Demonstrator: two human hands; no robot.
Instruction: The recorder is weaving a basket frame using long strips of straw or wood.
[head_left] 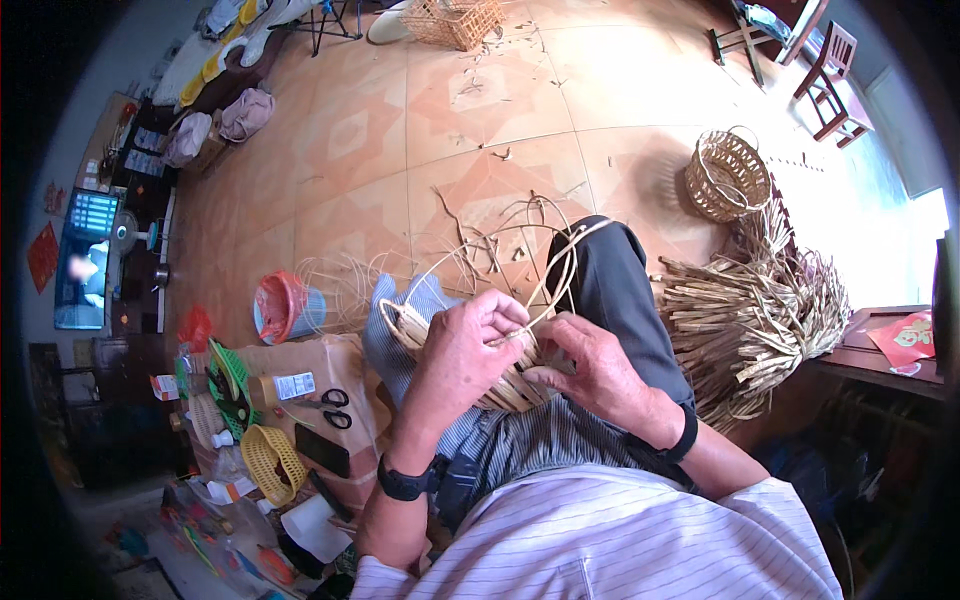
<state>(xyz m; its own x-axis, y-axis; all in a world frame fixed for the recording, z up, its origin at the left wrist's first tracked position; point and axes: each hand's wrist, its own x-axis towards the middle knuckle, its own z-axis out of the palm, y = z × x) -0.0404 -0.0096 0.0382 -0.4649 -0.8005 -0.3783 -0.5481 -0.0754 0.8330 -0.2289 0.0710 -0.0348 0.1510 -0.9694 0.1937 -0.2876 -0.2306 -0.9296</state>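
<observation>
Okay so the woven basket [512, 393] is being cradled on the lap, right under the fingers, its long axis slanting from upper left to lower right; which way the mouth is being pointed can't really be told, with so much being covered. A pale strand [574, 240] is apparently being pinched by the left hand [465, 345], the one nearer the basket's left rim, with loops being arched up and away over the knee. The right hand [600, 370] is being held curled just beside; its grip can't be told.
</observation>
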